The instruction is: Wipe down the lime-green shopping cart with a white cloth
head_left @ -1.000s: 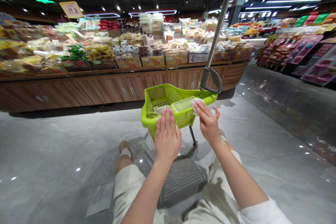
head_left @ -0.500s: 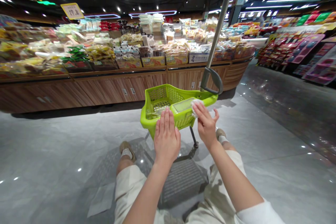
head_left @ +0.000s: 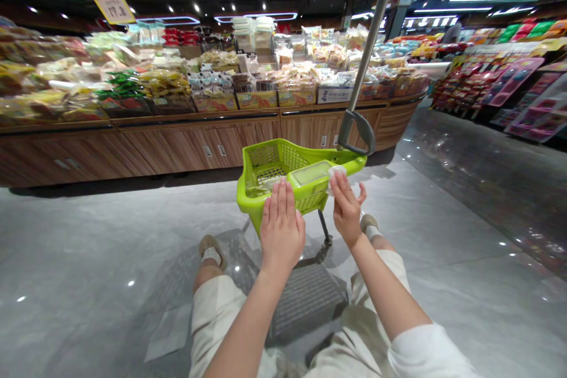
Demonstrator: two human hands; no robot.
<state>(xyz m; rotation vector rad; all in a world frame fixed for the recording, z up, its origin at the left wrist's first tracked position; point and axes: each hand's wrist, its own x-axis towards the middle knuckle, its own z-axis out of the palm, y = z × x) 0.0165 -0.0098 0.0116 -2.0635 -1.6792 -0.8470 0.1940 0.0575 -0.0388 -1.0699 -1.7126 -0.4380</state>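
In front of me stands a green plastic shopping cart (head_left: 248, 203) with perforated basket walls. My left hand (head_left: 282, 227) lies flat on its near rim, fingers stretched out side by side. Against the same rim, farther right, my right hand (head_left: 348, 207) presses a crumpled white wipe (head_left: 337, 172) with its fingertips. A pale clear panel (head_left: 312, 173) is set into the rim between the hands. From the cart's right end rises a grey loop handle (head_left: 358, 132) joined to a metal pole (head_left: 374, 32).
Behind the cart runs a wooden display counter (head_left: 177, 150) piled with packaged food, with a price sign (head_left: 114, 9) above it. Racks of packets (head_left: 469, 80) stand at the right. My legs straddle the cart's near side on a glossy grey floor (head_left: 80, 260).
My right hand and the wipe have slid slightly to the right along the rim. My left hand stays in place on the cart. The whole view has shifted a little.
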